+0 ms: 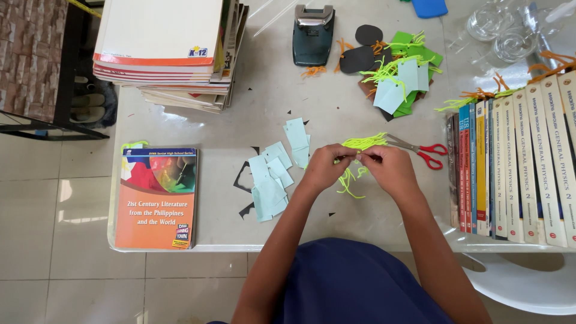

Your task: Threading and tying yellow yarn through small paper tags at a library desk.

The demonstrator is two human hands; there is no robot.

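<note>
White table (228,234) | pale-blue tags (270,180) left | both hands' fingers (345,157) pinched on neon-yellow yarn (351,180)

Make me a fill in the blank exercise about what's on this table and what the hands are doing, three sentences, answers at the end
1. The left hand and right hand together pinch strands of neon ____ yarn.
2. The metal scissors lying just beyond the right hand have ____ handles.
3. The loose pale blue paper tags lie on the white table to the ____ of the left hand.

Missing words: yellow-green; red; left
</note>
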